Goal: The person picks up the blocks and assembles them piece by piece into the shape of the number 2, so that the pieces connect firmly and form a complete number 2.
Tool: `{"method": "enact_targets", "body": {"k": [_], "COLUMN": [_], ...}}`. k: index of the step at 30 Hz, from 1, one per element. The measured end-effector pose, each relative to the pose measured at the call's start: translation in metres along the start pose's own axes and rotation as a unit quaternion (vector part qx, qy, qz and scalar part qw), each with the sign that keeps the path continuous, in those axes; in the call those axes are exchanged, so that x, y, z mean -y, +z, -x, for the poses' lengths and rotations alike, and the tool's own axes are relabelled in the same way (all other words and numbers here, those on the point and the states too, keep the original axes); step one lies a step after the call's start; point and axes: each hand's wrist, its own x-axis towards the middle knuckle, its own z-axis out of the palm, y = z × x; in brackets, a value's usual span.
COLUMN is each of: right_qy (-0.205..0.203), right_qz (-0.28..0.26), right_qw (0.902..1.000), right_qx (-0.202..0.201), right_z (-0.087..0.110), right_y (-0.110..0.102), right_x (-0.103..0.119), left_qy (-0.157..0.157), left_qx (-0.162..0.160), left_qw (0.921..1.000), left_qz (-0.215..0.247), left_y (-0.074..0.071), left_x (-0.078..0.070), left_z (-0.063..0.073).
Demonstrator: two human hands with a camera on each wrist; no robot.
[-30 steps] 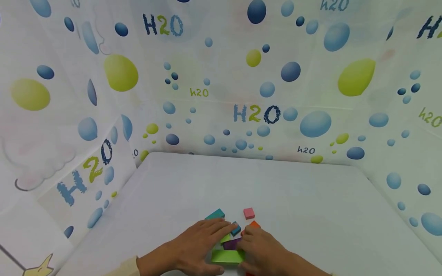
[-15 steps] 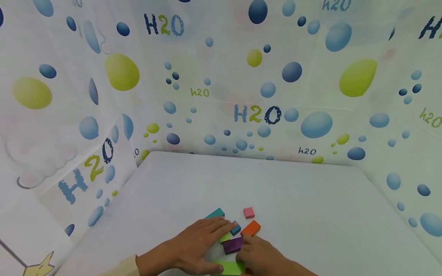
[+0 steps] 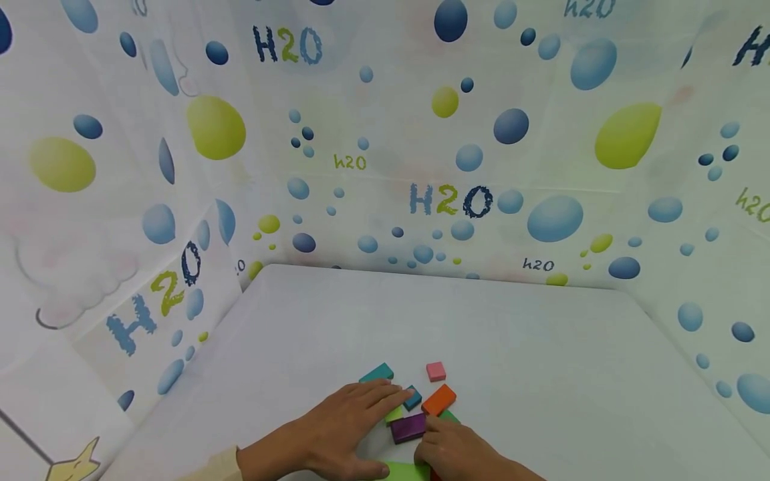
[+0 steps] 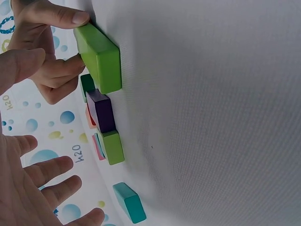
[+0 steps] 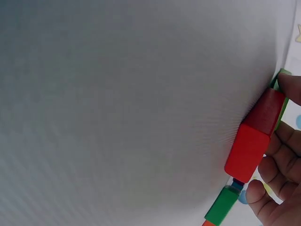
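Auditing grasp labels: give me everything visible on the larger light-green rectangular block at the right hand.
The larger light-green rectangular block looks smooth and plain, with softened edges; material uncertain. It rests on the white tabletop, partly cropped in the head view. The right hand pinches its right end with thumb and finger. A red rectangular block sits by that end; contact unclear, as with the left hand's thumb.

The right hand [image 3: 452,449] pinches a light-green block [image 4: 106,63], lying flat beside a red block [image 5: 247,151]; beyond, a purple block [image 3: 408,428] lies next to a lime block [image 4: 113,148], near the left hand [image 3: 344,427].
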Motion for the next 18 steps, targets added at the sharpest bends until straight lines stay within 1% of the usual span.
{"method": "enact_targets", "body": {"k": [6,11,18], "right_qy": [0.023,0.04,0.041], "right_qz": [-0.005,-0.019,-0.02], "right_qw": [0.9996,0.9985,0.9984], "right_qx": [0.017,0.032,0.033], "right_z": [-0.0002,-0.0012,-0.0008], "right_y": [0.0017,0.0005,-0.0001], "right_x": [-0.0003,0.0005,0.0009], "left_qy": [-0.006,-0.008,-0.01], "left_qx": [0.005,0.006,0.007], "left_qw": [1.0,0.9999,0.9999], "left_qz": [0.003,0.003,0.0], "left_y": [0.0009,0.0012,0.0031], "left_x": [0.0012,0.0021,0.0028], "left_z": [0.0012,0.0028,0.0031]}}
